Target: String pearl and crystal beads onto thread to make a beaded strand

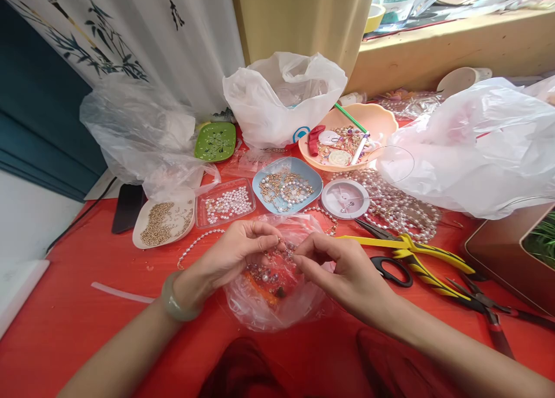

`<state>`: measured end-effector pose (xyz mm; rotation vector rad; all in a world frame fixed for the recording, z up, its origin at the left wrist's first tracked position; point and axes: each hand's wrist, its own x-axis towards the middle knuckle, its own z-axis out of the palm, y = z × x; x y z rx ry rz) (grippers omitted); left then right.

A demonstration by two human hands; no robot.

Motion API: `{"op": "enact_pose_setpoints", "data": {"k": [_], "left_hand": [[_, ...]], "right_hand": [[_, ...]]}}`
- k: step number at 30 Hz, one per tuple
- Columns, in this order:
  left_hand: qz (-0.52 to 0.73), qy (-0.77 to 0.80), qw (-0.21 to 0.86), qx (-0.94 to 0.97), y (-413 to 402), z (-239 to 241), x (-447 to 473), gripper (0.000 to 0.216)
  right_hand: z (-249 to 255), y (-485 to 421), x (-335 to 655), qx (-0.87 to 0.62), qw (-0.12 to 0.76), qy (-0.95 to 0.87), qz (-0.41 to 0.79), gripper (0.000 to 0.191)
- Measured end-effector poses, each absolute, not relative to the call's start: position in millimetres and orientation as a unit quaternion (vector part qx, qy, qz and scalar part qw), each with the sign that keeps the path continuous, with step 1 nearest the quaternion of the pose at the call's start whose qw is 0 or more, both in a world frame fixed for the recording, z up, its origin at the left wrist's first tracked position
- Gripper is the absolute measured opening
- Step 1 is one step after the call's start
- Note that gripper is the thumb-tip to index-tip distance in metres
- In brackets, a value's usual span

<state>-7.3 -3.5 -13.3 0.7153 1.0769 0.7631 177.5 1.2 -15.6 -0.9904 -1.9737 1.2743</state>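
My left hand (236, 253) and my right hand (336, 265) meet over a clear plastic bag of mixed beads (271, 297) on the red table. Both hands have their fingers pinched together at the fingertips, close to each other, on something too small to make out. A pale green bangle (176, 302) sits on my left wrist. A short strand of pearls (197, 243) lies just left of my left hand.
Behind the hands stand a white dish of gold beads (162, 219), a clear tray of pearls (225, 204), a blue dish of findings (287, 185), a thread spool (346, 199), pearl strands (396, 207) and a peach bowl (349, 138). Yellow pliers (416, 259) and scissors (390, 271) lie at right. Plastic bags crowd the back.
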Motion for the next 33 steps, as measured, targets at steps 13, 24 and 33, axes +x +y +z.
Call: {"op": "enact_pose_setpoints", "data": {"k": [13,24,33], "left_hand": [[0.262,0.579,0.544,0.547,-6,-4,-5,0.014],[0.062,0.494,0.299,0.814,-23,-16,8,0.004],[0.086,0.514,0.336,0.784,-22,-19,8,0.006]], "right_hand": [[-21,4,178,-0.395,0.290,-0.736,0.466,0.012],[-23,4,177,-0.394,0.307,-0.740,0.451,0.012],[-22,4,178,-0.395,0.306,-0.731,0.464,0.012]]}}
